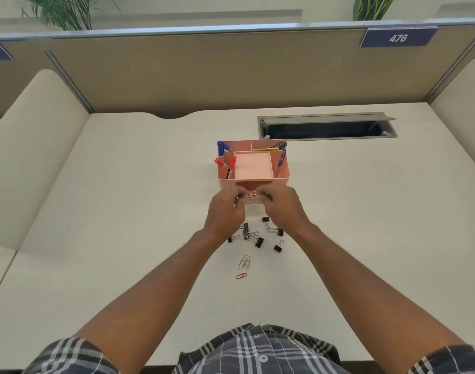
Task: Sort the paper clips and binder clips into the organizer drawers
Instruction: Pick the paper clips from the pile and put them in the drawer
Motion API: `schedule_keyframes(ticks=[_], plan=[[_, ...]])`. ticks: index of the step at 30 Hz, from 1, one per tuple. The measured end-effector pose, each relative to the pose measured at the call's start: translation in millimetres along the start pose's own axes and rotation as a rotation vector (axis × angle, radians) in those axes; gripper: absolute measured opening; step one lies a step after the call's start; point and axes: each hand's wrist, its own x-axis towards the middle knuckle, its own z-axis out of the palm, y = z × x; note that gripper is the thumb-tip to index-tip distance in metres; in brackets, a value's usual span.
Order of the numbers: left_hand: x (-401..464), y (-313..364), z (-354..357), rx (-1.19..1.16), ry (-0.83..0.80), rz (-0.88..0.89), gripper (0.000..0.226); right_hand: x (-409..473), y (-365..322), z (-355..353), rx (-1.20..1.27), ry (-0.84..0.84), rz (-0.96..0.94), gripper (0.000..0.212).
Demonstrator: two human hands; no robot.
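A pink desk organizer (281, 176) stands mid-desk with markers and pens in its side slots. Just in front of it, a clear drawer (254, 205) is pulled out, and a cluster of paper clips (252, 195) lies in it. My left hand (225, 211) and my right hand (282, 205) pinch the drawer's two sides, fingers curled. Several black binder clips (258, 237) lie scattered on the desk below my hands. Nearer to me rest silver paper clips (244, 261) and one red paper clip (241, 276).
A grey cable hatch (328, 126) stands open in the desk behind and right of the organizer. Tan partition walls (204, 74) close off the back and sides. The white desk (123, 211) stretches wide to left and right of my arms.
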Motion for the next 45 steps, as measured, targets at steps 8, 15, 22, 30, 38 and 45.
schedule_keyframes(ticks=[8, 15, 22, 30, 38, 45], plan=[[-102.6, -47.9, 9.6, 0.197, -0.333, 0.078, 0.034, -76.7, 21.9, 45.1, -0.235, -0.479, -0.054, 0.028], [-133.0, -60.7, 23.0, 0.372, -0.303, 0.1, 0.029, -112.0, 35.7, 76.3, -0.295, -0.39, -0.113, 0.021], [-119.7, -54.8, 31.6, 0.365, -0.253, 0.059, 0.009, -124.5, 41.6, 79.6, -0.284, -0.287, -0.066, 0.011], [-117.9, -50.0, 35.2, 0.35, -0.278, 0.032, 0.004, -124.3, 41.1, 71.7, -0.232, -0.31, -0.011, 0.008], [-111.1, -46.8, 27.5, 0.168, -0.194, -0.169, 0.009, -108.7, 43.4, 49.9, -0.025, -0.185, 0.117, 0.012], [-58.0, -23.9, 12.3, 0.05, -0.024, -0.125, 0.007, -46.4, 24.2, 8.1, 0.164, 0.069, 0.189, 0.016]])
